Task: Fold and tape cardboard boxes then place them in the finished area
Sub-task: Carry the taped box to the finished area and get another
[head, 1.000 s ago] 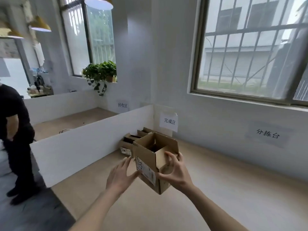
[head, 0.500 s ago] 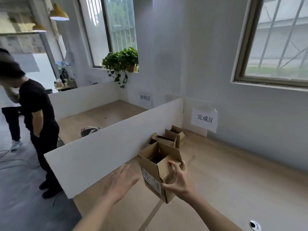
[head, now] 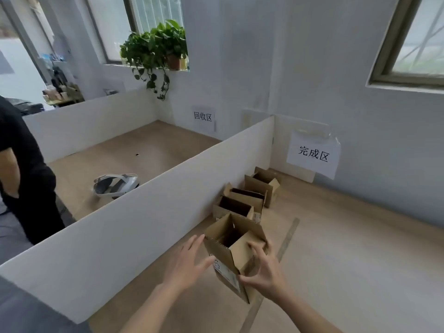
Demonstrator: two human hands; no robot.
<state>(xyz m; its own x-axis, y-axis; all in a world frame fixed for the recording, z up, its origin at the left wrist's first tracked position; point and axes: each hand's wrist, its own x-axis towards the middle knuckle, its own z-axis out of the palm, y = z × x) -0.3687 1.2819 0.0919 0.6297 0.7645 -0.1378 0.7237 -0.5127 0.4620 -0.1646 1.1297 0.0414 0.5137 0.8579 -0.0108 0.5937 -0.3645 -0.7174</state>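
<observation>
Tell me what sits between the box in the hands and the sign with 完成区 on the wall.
In the head view, three open cardboard boxes stand in a row along the white divider between the held box and the sign.

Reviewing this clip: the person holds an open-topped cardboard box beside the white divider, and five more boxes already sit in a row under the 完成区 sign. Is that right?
Not quite. The head view shows three boxes in the row along the white divider near the 完成区 sign, not five. The rest holds: the open-topped cardboard box sits between the left hand and right hand.
</observation>
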